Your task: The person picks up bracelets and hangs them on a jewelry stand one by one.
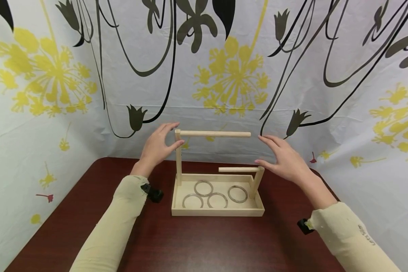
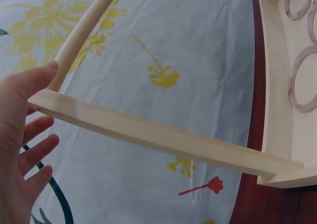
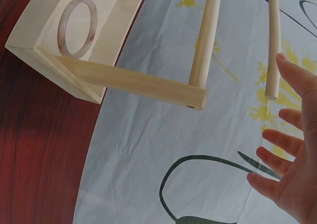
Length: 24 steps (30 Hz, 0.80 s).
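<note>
A pale wooden rack [image 1: 218, 212] has a shallow tray base and two upright posts, each with a sideways rod. Four-sided and low, the tray holds several translucent bangle-like rings [image 1: 237, 193] lying flat. My left hand [image 1: 158, 147] is at the top of the taller post [image 1: 178, 160], thumb and fingers spread to either side of it; whether they touch the wood I cannot tell. In the left wrist view the thumb [image 2: 42, 78] lies by the long rod [image 2: 81, 33]. To the right, my right hand [image 1: 287, 160] hovers with spread fingers, beyond the shorter post [image 1: 257, 183], holding nothing.
The rack stands on a dark red-brown table [image 1: 204, 245]. Behind it hangs a pale cloth [image 1: 149, 94] with yellow and grey plant prints. A small black device [image 1: 153, 192] sits on the left wrist, another [image 1: 305, 226] on the right.
</note>
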Available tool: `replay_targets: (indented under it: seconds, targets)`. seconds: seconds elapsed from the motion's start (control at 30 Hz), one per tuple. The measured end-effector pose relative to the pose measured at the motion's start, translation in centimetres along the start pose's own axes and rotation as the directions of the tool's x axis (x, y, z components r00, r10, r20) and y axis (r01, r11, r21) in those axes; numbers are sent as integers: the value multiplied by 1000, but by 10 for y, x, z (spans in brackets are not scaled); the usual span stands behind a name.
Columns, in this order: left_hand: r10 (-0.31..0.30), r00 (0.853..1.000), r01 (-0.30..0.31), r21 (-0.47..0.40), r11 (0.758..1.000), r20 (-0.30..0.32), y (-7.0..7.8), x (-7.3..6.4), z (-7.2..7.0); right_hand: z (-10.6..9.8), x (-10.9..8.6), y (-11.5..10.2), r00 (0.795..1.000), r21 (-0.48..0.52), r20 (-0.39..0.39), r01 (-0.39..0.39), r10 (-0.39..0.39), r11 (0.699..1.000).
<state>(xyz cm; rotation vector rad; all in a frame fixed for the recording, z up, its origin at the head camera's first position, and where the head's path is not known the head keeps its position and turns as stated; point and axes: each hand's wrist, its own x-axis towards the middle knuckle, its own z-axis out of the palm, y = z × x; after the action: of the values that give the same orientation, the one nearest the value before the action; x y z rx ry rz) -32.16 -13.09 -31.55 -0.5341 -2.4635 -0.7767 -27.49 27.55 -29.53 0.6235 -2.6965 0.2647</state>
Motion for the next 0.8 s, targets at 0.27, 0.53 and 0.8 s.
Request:
replay_targets:
  seconds: [0.27,0.53,0.8]
  targets:
    - [60,996,-64,-77,995,-60,-1,-1,7,5,-4,-5,1000,8,-7,31,-31,999]
    - [59,995,-73,-189,979,-80,0,0,12,8,-6,-12,1000,21,2,17,-17,1000]
    - [20,997,-40,-266,963,-77,2,-1,15,12,-8,-17,1000,34,4,16,-16,999]
